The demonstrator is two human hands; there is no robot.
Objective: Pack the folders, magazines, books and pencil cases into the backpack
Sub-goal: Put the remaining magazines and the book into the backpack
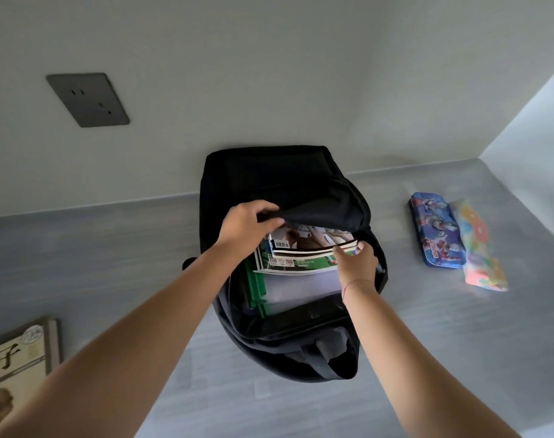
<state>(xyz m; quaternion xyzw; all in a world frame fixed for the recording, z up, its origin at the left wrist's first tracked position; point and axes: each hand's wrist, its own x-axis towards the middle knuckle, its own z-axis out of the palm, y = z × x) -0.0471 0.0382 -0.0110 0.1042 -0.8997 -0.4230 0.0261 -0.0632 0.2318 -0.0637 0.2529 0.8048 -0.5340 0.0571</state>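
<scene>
pale wall (pixel 269 74) with dark socket plate (pixel 87 99), grey tabletop (pixel 111 248)

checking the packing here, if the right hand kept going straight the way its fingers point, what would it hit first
Probably the magazines in the backpack: the right hand points up and left, fingertips already at their right edge. Depth is unclear.

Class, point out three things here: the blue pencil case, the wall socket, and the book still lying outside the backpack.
blue pencil case (pixel 435 230), head view, middle of its printed lid
wall socket (pixel 87 99), head view, centre of its dark plate
book (pixel 15 365), head view, on its cover
</scene>
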